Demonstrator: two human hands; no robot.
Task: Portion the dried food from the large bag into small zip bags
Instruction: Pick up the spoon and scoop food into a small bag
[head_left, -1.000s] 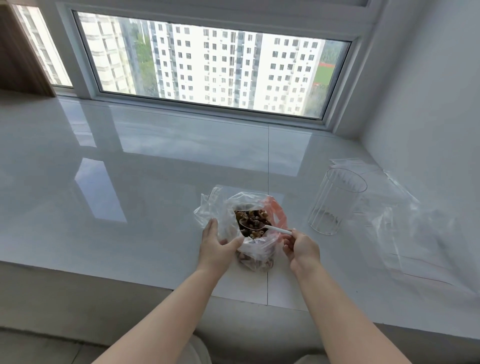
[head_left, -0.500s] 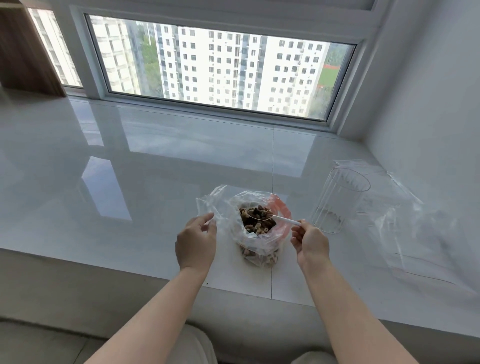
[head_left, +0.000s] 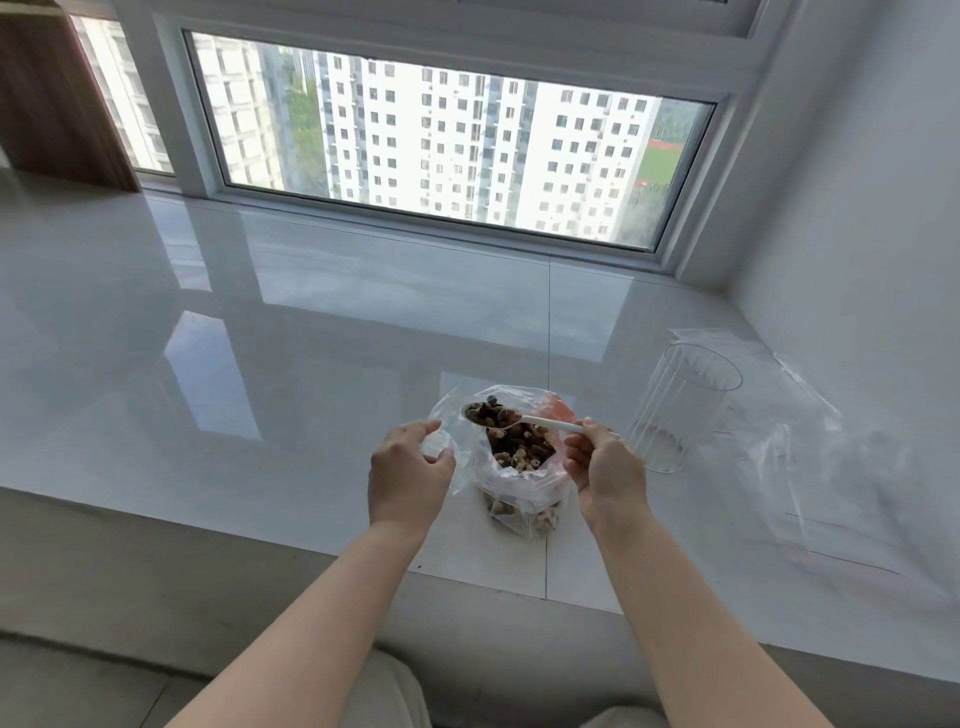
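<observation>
We saw the right hand (head_left: 605, 467) with its grip pinched on the handle of a small white plastic spoon (head_left: 540, 423), whose bowl, heaped with brown dried food pieces (head_left: 488, 413), was held just above the open mouth of the large clear plastic bag (head_left: 519, 467). That crinkled bag stood on the glossy white tiled surface (head_left: 260, 364) between both hands, part-filled with the same knobbly brown pieces, a red patch showing on its far side. The left hand (head_left: 410, 467) had its grip curled round thin clear film at the bag's left edge. A ribbed transparent plastic cup (head_left: 680, 410) stood to the right, beside flat clear zip bags (head_left: 810, 457). We could read no writing.
</observation>
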